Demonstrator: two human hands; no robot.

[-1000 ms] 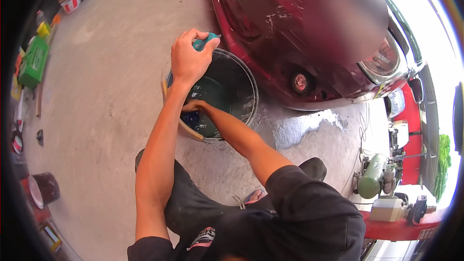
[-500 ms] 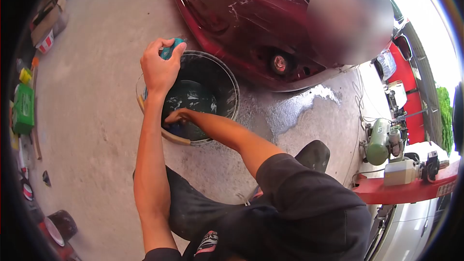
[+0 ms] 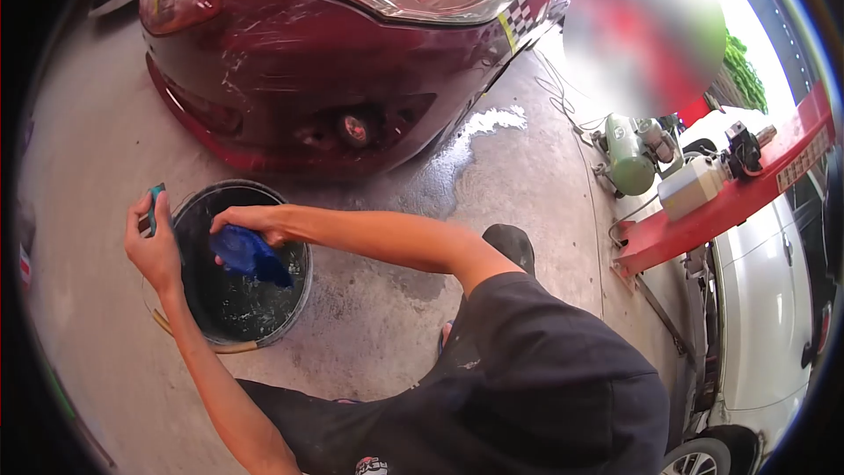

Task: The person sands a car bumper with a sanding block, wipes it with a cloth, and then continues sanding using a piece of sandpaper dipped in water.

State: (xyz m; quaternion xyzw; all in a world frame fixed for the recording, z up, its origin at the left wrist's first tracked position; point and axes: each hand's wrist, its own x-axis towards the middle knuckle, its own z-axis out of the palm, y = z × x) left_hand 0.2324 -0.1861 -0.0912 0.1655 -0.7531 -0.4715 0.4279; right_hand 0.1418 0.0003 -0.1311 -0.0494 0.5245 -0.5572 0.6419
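Note:
My left hand (image 3: 154, 251) is closed on a small teal block (image 3: 156, 202), pinched between thumb and fingers at the left rim of the bucket. What the block is made of I cannot make out. Over the bucket's mouth, my right hand (image 3: 255, 220) grips a wet-looking, crumpled blue cloth (image 3: 248, 255), which hangs down from the fingers. Beneath both hands stands a round black bucket (image 3: 303, 290) holding dark water with pale streaks on its surface. A pale tube-like handle (image 3: 233, 348) lies along its near side.
The scuffed front bumper (image 3: 290, 79) of a dark red car is just beyond the bucket. A wet patch (image 3: 457, 158) spreads on the concrete floor. To the right are a green air compressor (image 3: 630, 158), a red lift arm (image 3: 703, 211) and a white car (image 3: 765, 299).
My right hand has come up out of the bucket, lifting the blue cloth into sight. The view has swung right and up towards the car. My left hand still holds the teal block.

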